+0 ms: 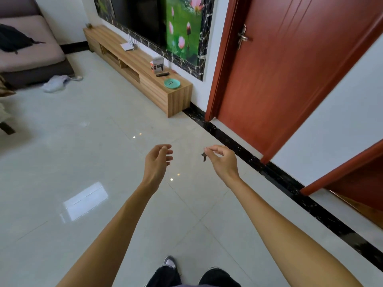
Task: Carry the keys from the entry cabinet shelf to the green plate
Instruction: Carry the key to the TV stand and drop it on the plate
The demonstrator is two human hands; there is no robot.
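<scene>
My right hand [222, 160] is stretched out over the floor, with thumb and forefinger pinching small dark keys [204, 155] that dangle below the fingertips. My left hand [158, 159] hovers beside it, fingers loosely curled and holding nothing. Far ahead, the green plate [175, 84] lies on the near end of a low wooden TV cabinet [145, 79]. A small dark object rests on the plate. The entry cabinet shelf is not in view.
A black remote [162, 74] and a small box [157, 63] sit on the cabinet just behind the plate. A red door [290, 69] stands to the right. A sofa [27, 48] is at the far left, with white cloth [56, 82] on the glossy tiled floor.
</scene>
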